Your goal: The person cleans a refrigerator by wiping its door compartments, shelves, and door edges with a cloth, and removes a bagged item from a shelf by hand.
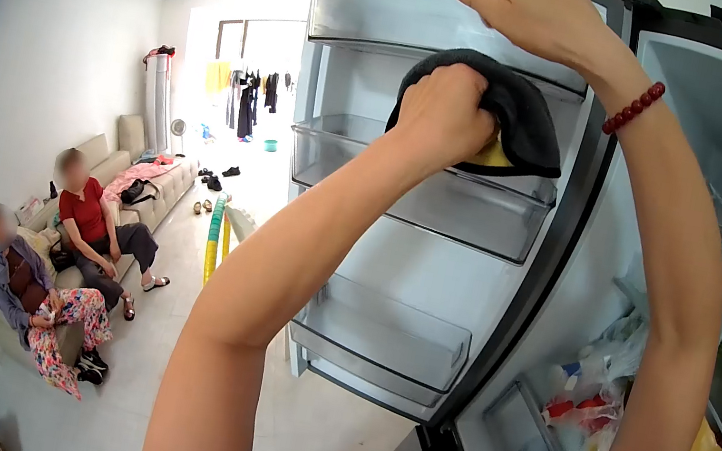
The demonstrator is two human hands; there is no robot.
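Fridge interior (714, 85) holds plastic bags (621, 351) below my right hand (527, 8), whose grip I cannot tell; my left hand (444, 113) clenches a dark cloth (532, 120) before door bins (428, 201).

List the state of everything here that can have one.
Refrigerator door: swung open
Refrigerator compartment: open, holding plastic bags
Gray cloth: gripped, bent over, yellow part showing
Left hand: closed on the cloth
Right hand: near door's top
Bead bracelet: worn
Dark clothes: hanging
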